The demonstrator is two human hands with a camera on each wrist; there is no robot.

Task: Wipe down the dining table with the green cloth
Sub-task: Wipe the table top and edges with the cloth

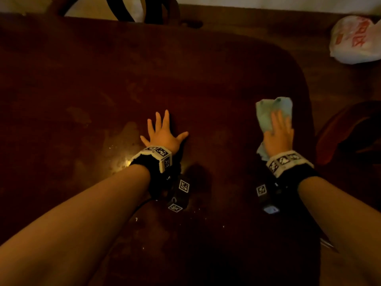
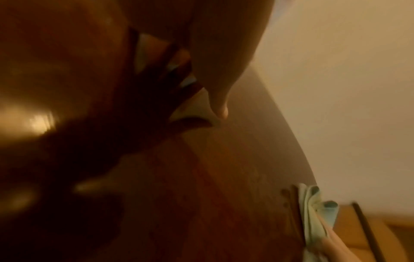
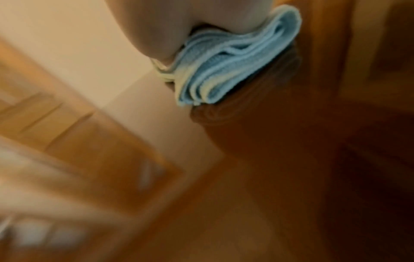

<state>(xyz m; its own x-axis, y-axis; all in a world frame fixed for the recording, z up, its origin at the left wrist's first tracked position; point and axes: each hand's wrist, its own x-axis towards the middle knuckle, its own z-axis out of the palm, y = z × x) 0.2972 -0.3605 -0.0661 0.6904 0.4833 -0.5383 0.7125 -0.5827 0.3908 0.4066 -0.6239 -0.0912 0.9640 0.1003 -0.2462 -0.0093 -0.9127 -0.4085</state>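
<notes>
A dark reddish-brown dining table (image 1: pixel 82 79) fills the head view in dim light. My right hand (image 1: pixel 278 135) lies flat with straight fingers on the folded pale green cloth (image 1: pixel 268 114) near the table's right edge and presses it onto the wood. The right wrist view shows the cloth (image 3: pixel 226 70) bunched in folds under my palm. My left hand (image 1: pixel 162 131) rests spread and flat on the table's middle and holds nothing. From the left wrist view the cloth (image 2: pixel 313 212) shows far off at the table's edge.
A white plastic bag with red print (image 1: pixel 354 40) lies on the floor beyond the table's right corner. A chair back (image 1: pixel 115 9) stands at the far side. A dark reddish chair seat (image 1: pixel 350 131) sits right of the table. Wet smears glint near my left wrist.
</notes>
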